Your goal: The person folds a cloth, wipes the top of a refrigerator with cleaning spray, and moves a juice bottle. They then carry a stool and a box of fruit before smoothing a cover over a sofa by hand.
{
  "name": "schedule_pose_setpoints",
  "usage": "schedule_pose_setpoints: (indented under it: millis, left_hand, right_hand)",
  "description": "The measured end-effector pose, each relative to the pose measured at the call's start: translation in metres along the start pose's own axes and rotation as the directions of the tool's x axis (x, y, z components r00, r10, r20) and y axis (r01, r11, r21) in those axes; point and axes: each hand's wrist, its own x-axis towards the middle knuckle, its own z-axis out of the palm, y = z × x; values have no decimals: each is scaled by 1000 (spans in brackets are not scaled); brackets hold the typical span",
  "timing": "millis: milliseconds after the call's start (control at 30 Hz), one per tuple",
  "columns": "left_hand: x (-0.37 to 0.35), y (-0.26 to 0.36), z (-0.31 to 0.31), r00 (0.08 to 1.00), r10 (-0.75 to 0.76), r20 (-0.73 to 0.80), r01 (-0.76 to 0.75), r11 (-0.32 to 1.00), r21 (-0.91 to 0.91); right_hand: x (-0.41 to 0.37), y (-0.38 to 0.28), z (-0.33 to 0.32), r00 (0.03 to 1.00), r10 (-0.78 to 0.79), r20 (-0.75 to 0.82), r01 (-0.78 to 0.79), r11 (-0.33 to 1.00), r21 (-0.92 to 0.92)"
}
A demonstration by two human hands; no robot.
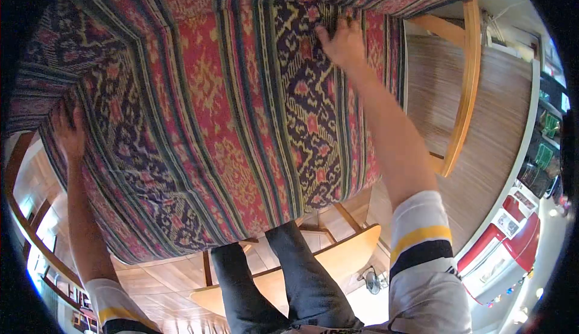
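Both arms are stretched out straight. The left hand [69, 132] has its fingers curled around the left edge of the patterned cloth [229, 111], which is spread wide in front. The right hand [341, 41] pinches a far fold.

The big cloth [229, 111] has red, dark blue and yellow stripes with little zigzag shapes, the sleeves [422, 237] are white with yellow and black bands, the trousers [301, 279] are dark grey, and the floor [500, 111] is brown wood.
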Motion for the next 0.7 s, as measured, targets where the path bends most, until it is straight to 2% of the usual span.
schedule_pose_setpoints:
  millis: [33, 67, 100, 167, 200, 267, 300, 333, 367, 400, 467, 500, 533, 567, 600, 633, 667, 700]
  left_hand:
    - [-11, -19, 12, 995, 85, -56, -80, 993, 81]
    - [-17, -42, 34, 996, 82, -41, -76, 987, 140]
    - [-23, -69, 59, 997, 73, -28, -66, 977, 205]
    - [-9, -58, 25, 927, 367, -74, -341, 909, 238]
    - [-1, -51, 6, 860, 502, -95, -463, 844, 271]
    - [4, -59, -11, 824, 564, -51, -546, 816, 190]
    - [0, -50, -23, 939, 343, -11, -343, 938, -49]
    - [-12, -33, -41, 990, 108, 89, -81, 960, -268]
    - [-32, -20, -54, 963, -100, 251, 206, 873, -443]
    - [-75, -49, -35, 961, -144, 237, 217, 922, -321]
    - [-174, -35, -51, 959, -205, 196, 246, 944, -218]
    - [-193, 21, -96, 890, -395, 229, 454, 818, -355]
    - [-255, 11, -94, 926, -299, 229, 329, 939, -104]
    - [-316, 0, -92, 953, -200, 227, 168, 974, 152]
    - [-360, 8, -98, 971, 42, 237, -122, 935, 334]
    - [-379, 37, -117, 945, -229, 233, 178, 959, 219]
    - [-397, 63, -136, 838, -480, 259, 468, 877, 111]
    - [-424, 65, -143, 755, -584, 298, 610, 793, 7]
  right_hand:
    - [6, 15, 1, 994, 112, 2, -111, 984, -138]
    - [12, 28, 2, 976, 218, -13, -213, 938, -275]
    - [19, 30, -6, 977, 214, 27, -194, 926, -323]
    - [30, 26, -23, 969, 216, 118, -152, 902, -404]
    - [24, 45, -18, 991, 104, 80, -76, 952, -295]
    - [16, 84, -13, 992, -110, -57, 105, 991, -80]
    - [-6, 80, -27, 998, 17, 58, -18, 1000, 7]
    - [-28, 86, -33, 999, -22, 26, 21, 999, 40]
    - [-59, 102, -34, 999, -51, 5, 51, 997, 66]
    - [-103, 120, -36, 998, -68, -4, 68, 994, 88]
    - [-190, 153, -32, 997, 47, -56, -48, 999, -19]
    - [-230, 168, -34, 994, 111, -24, -111, 994, 17]
    - [-271, 183, -34, 985, 173, 7, -173, 983, 54]
    - [-315, 199, -29, 969, 245, -21, -246, 969, -21]
    - [-357, 213, -24, 949, 313, -47, -316, 944, -95]
    - [-388, 225, -17, 857, 514, 30, -514, 852, 98]
    - [-420, 237, -11, 719, 687, 106, -687, 679, 257]
    - [-444, 247, -4, 593, 789, 158, -788, 530, 313]
